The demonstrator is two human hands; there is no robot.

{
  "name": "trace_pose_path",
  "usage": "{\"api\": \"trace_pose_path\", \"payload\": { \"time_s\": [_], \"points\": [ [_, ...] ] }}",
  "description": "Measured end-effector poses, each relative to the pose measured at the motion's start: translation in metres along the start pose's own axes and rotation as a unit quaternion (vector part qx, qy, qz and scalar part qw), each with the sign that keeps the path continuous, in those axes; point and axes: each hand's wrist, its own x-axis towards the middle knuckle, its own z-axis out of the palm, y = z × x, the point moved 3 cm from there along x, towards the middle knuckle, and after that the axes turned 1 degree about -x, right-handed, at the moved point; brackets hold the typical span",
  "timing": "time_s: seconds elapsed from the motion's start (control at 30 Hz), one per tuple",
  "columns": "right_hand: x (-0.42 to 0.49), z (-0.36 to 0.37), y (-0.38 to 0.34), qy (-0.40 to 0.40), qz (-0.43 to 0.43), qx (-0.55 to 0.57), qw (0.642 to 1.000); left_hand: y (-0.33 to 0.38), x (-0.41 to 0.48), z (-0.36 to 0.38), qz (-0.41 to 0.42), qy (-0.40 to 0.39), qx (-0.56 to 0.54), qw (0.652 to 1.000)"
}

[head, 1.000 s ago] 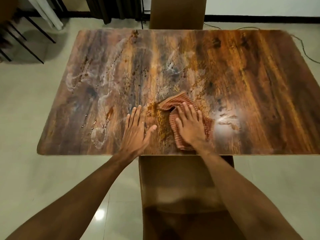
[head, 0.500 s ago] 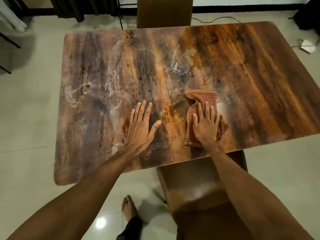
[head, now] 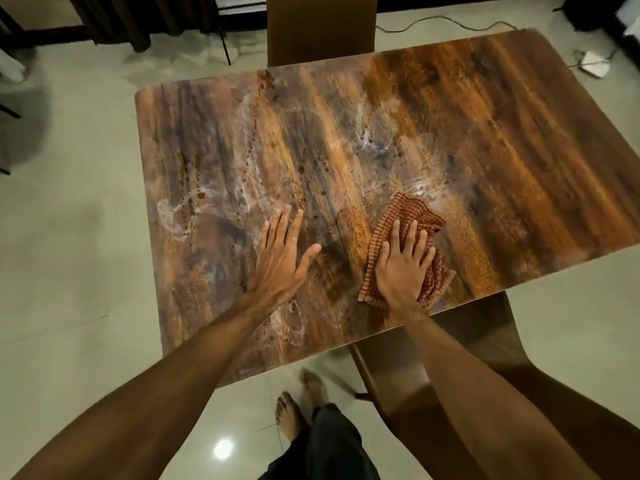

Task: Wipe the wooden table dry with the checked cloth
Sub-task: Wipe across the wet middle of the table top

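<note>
Rumpled red-checked cloth (head: 407,216) under right hand (head: 401,268)

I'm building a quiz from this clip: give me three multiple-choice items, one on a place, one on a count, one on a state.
1. Where does the red-brown checked cloth lie on the wooden table?
A. near edge
B. far left corner
C. far edge

2. How many brown chairs show?
A. one
B. two
C. four

3. The left hand is:
A. fisted
B. flat on bare wood
C. lifted

Answers: 1 A, the right hand presses it close to the near edge. 2 B, far chair and near chair. 3 B, fingers spread, palm down.
</note>
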Motion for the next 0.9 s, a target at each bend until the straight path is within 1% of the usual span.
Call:
{"api": "trace_pose_path", "payload": {
  "time_s": [0.07, 0.1, 0.13, 0.17, 0.2, 0.27, 0.3, 0.33, 0.37, 0.4, 0.43, 0.47, 0.5, 0.53, 0.6, 0.63, 0.67, 0.7, 0.77, 0.83, 0.87, 0.9],
  "points": [
    [-0.005, 0.006, -0.016, -0.003, -0.068, -0.022, 0.997, 0.003, 0.007, 0.004, 0.009, -0.009, 0.002, 1.0],
    [-0.003, 0.006, -0.018, -0.008, -0.117, -0.027, 0.993, 0.005, 0.012, 0.006, 0.013, -0.015, 0.0, 1.0],
    [0.004, 0.005, -0.013, -0.014, -0.144, -0.025, 0.989, 0.005, 0.019, 0.009, 0.017, -0.024, -0.001, 1.0],
    [0.015, 0.002, -0.005, -0.008, -0.135, -0.024, 0.991, 0.006, 0.026, 0.009, 0.022, -0.029, -0.001, 0.999],
    [0.029, -0.001, 0.003, 0.005, -0.092, -0.017, 0.996, 0.005, 0.034, 0.01, 0.031, -0.03, 0.003, 0.999],
    [0.062, -0.007, 0.017, 0.018, 0.049, 0.019, 0.998, 0.004, 0.052, 0.011, 0.045, -0.03, 0.01, 0.998],
    [0.075, -0.008, 0.015, 0.023, 0.095, 0.034, 0.995, 0.005, 0.063, 0.01, 0.051, -0.029, 0.016, 0.998],
    [0.082, -0.01, 0.005, 0.029, 0.103, 0.036, 0.994, 0.005, 0.071, 0.01, 0.055, -0.029, 0.02, 0.998],
    [0.087, -0.009, -0.006, 0.03, 0.071, 0.031, 0.997, 0.007, 0.084, 0.011, 0.059, -0.039, 0.024, 0.997],
    [0.084, -0.007, -0.019, 0.026, 0.006, 0.02, 0.999, 0.007, 0.09, 0.011, 0.059, -0.048, 0.025, 0.997],
    [0.083, -0.003, -0.025, 0.016, -0.068, 0.008, 0.998, 0.008, 0.099, 0.012, 0.061, -0.056, 0.03, 0.996],
    [0.088, -0.002, -0.023, 0.008, -0.124, 0.0, 0.992, 0.01, 0.111, 0.015, 0.063, -0.066, 0.032, 0.995],
    [0.099, -0.005, -0.015, 0.008, -0.142, -0.007, 0.99, 0.012, 0.121, 0.016, 0.064, -0.071, 0.032, 0.995],
    [0.115, -0.009, -0.004, 0.017, -0.115, -0.008, 0.993, 0.013, 0.128, 0.016, 0.066, -0.071, 0.028, 0.995],
    [0.155, -0.019, 0.018, 0.03, 0.024, 0.016, 0.999, 0.013, 0.147, 0.015, 0.065, -0.067, 0.022, 0.995],
    [0.173, -0.022, 0.017, 0.029, 0.074, 0.026, 0.996, 0.013, 0.157, 0.014, 0.064, -0.065, 0.026, 0.996],
    [0.183, -0.022, 0.007, 0.031, 0.088, 0.028, 0.995, 0.013, 0.165, 0.013, 0.062, -0.063, 0.03, 0.996],
    [0.188, -0.022, -0.014, 0.031, 0.063, 0.026, 0.997, 0.013, 0.172, 0.012, 0.06, -0.062, 0.036, 0.996],
    [0.191, -0.014, -0.059, 0.02, -0.056, 0.005, 0.998, 0.014, 0.187, 0.012, 0.056, -0.065, 0.048, 0.995],
    [0.195, -0.009, -0.08, 0.011, -0.177, -0.016, 0.984, 0.015, 0.2, 0.012, 0.06, -0.067, 0.056, 0.994],
    [0.203, -0.01, -0.079, 0.012, -0.201, -0.019, 0.979, 0.014, 0.205, 0.012, 0.064, -0.067, 0.059, 0.994],
    [0.215, -0.013, -0.072, 0.015, -0.193, -0.016, 0.981, 0.013, 0.211, 0.011, 0.066, -0.065, 0.06, 0.994]
  ]
}}
